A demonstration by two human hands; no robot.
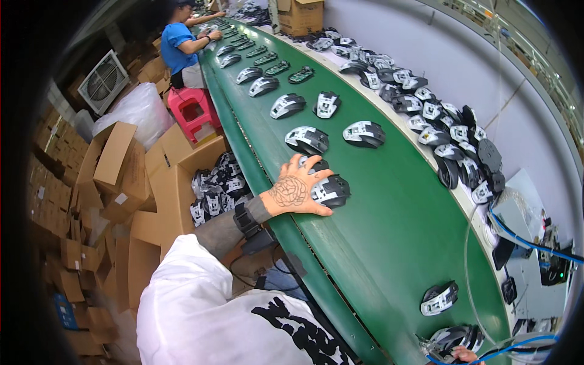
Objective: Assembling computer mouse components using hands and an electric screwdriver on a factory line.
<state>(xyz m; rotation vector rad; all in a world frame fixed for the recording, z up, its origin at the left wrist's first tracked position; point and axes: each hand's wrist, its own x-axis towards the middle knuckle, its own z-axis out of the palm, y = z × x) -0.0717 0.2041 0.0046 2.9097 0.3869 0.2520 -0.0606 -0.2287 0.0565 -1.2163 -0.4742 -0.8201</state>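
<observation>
My left hand (292, 190) reaches over the green belt, palm down. Its thumb and index finger straddle a grey-and-black computer mouse shell (330, 191), while the other fingers lie over a second mouse shell (315, 164) that they partly cover. At the lower right edge, only a few curled fingers of my right hand (466, 354) show, beside a mouse shell (455, 336) and a small metal tool end (426, 345). What those fingers hold is hidden. A single mouse shell (439, 298) lies on the belt just beyond them.
Several mouse shells (364, 134) and circuit boards (301, 74) line the long green belt (389, 231). Piled shells (432, 111) fill the ledge along the wall. A carton of shells (176, 201) stands at left. Blue cables (529, 243) hang at right. A seated co-worker (180, 45) works at the far end.
</observation>
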